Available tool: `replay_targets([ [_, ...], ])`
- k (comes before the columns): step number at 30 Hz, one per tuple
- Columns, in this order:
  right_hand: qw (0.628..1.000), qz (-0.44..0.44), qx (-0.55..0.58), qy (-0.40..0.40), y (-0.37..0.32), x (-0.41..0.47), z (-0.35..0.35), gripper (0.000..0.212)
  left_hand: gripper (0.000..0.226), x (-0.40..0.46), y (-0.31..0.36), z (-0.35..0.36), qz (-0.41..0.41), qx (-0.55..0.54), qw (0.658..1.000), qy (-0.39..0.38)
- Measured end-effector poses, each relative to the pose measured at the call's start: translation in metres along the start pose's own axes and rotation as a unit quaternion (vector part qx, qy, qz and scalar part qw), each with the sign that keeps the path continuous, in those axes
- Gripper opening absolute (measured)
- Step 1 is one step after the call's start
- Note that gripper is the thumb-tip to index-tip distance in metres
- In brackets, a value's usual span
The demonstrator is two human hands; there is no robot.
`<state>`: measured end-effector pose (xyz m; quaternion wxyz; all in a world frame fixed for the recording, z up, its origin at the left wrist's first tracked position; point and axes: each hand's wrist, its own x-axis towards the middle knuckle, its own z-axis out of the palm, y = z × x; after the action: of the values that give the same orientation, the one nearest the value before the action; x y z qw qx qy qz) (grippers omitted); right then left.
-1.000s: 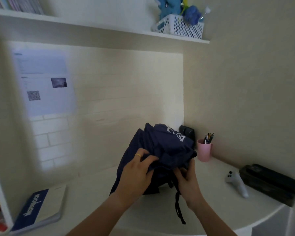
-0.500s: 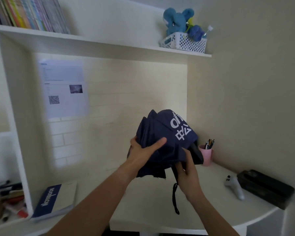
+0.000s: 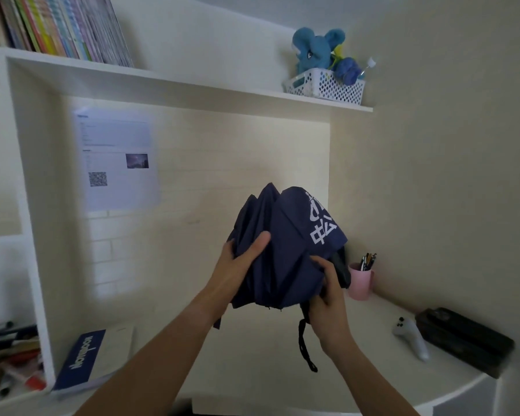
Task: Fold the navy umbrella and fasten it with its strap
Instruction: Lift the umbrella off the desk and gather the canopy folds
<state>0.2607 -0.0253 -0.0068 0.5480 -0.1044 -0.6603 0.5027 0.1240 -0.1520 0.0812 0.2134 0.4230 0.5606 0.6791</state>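
Both hands are up above the desk (image 3: 357,394), working the navy umbrella (image 3: 285,250) in mid-air, clear of the surface. The left hand (image 3: 237,265) wraps the canopy's left side, thumb pressed across the pleats, fingers curled behind the cloth. The right hand (image 3: 327,292) clamps the lower right of the bundle, fingers closed on fabric near the black handle (image 3: 342,270). A black cord loop (image 3: 305,343) dangles below that hand. Toward the desk's right edge sit a pink pen cup (image 3: 360,282), a white controller (image 3: 412,337) and a black case (image 3: 466,340); a blue notebook (image 3: 87,358) lies at the left edge
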Motion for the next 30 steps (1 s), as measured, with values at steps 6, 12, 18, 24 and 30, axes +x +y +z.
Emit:
replay_targets([
  [6, 0.999, 0.020, -0.017, -0.034, -0.004, -0.008, 0.017, 0.044, 0.069, 0.025, -0.006, 0.013, -0.058, -0.093, 0.994, -0.004],
  [12, 0.993, 0.086, 0.004, -0.076, -0.011, -0.009, 0.005, 0.042, 0.036, 0.026, -0.020, 0.010, -0.062, -0.176, 0.981, 0.044],
  [18, 0.999, 0.028, -0.020, 0.031, -0.038, 0.006, 0.001, 0.026, 0.047, 0.029, -0.023, 0.010, -0.015, -0.158, 0.984, 0.085],
  [24, 0.916, 0.032, -0.398, -0.037, -0.021, 0.000, -0.003, 0.017, 0.051, 0.032, -0.015, 0.007, -0.001, -0.201, 0.973, 0.112],
  [30, 0.944, -0.188, -0.263, 0.059, -0.074, 0.012, 0.010, 0.034, 0.046, 0.032, -0.012, -0.003, 0.025, -0.150, 0.985, 0.086],
])
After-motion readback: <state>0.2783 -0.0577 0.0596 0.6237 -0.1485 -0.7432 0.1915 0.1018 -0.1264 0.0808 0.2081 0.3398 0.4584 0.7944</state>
